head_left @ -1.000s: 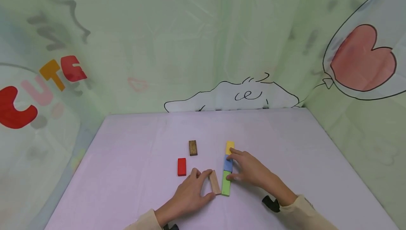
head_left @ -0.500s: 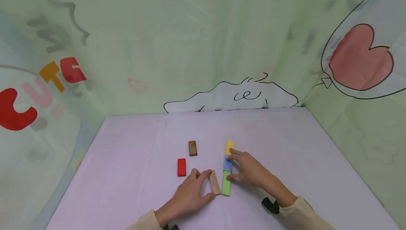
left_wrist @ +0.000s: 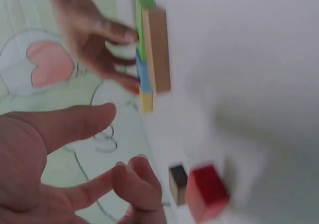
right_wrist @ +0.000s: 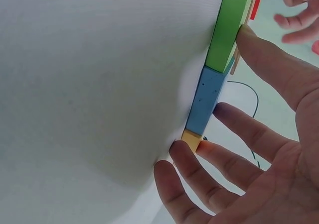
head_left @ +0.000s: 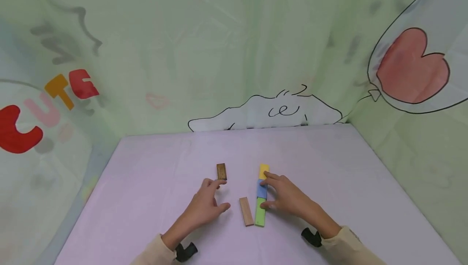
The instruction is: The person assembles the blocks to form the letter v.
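Note:
A yellow block (head_left: 263, 169), a blue block (head_left: 261, 192) and a green block (head_left: 260, 217) lie end to end in a row. My right hand (head_left: 292, 196) rests its fingertips along this row; in the right wrist view the thumb touches the green block and a finger touches the blue one. Just left of the row lies a light wooden block (head_left: 246, 211), slightly slanted. My left hand (head_left: 202, 205) holds nothing, thumb and fingers spread apart, near the red block (left_wrist: 205, 193). The hand hides that block in the head view. Behind it lies a dark brown block (head_left: 221, 171).
A pale cloth covers the table (head_left: 153, 167). Printed curtains (head_left: 219, 53) with a heart balloon and coloured letters stand along its back and sides. A black strap part (head_left: 186, 252) hangs under the left wrist, another (head_left: 311, 237) under the right.
My left hand has let go of the light wooden block and moved left and back, over to the red block. The right hand stays on the row.

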{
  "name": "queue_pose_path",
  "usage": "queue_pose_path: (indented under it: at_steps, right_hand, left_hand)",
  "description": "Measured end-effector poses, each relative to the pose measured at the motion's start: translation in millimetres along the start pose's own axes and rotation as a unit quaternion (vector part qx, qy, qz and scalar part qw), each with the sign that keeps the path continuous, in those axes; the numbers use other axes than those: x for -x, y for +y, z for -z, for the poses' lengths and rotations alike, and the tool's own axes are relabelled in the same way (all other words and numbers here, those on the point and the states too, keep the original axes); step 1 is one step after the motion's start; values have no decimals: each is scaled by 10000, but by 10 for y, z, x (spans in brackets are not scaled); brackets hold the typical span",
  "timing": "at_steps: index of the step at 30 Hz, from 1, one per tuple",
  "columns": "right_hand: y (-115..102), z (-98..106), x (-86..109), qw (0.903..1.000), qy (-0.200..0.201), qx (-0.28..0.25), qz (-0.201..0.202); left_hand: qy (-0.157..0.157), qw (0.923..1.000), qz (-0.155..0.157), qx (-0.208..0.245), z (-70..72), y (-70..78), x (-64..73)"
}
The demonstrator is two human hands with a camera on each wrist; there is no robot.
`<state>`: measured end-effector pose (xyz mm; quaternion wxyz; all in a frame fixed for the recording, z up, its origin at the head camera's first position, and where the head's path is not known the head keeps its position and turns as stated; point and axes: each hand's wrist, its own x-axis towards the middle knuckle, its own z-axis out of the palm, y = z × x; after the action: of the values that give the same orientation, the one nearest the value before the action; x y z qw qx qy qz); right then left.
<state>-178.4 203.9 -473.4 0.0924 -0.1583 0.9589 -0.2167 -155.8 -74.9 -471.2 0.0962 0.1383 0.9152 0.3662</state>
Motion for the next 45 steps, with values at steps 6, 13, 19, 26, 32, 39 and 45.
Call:
queue_pose_path:
  at_steps: [6,13,19,26,32,39,45]
  right_hand:
    - [10,21,8,9999,10,-66,142]
    - [0,13,-3,9998,55,-109,140]
    - [19,-8,21,9997,114,-51,228]
    - [33,2,25,9992,175,-74,345]
    - [26,-7,27,9992,109,-180,350]
    - [29,-8,23,9994,119,-127,301]
    - [28,-4,24,9993,127,-111,346]
  left_hand:
    - [-322,9985,439,-87,253,-146,-71]
    - [-685,9962,444,-293,326,-303,-113]
    - [-714,9961,414,-309,278,-397,-128]
    - [-578,9968,461,-317,238,-398,-131]
    - [-527,9968,493,-340,239,-374,-119]
    - [-405,9972,582,-242,228,-437,-154]
    - [-424,9974,580,-90,242,-490,-181]
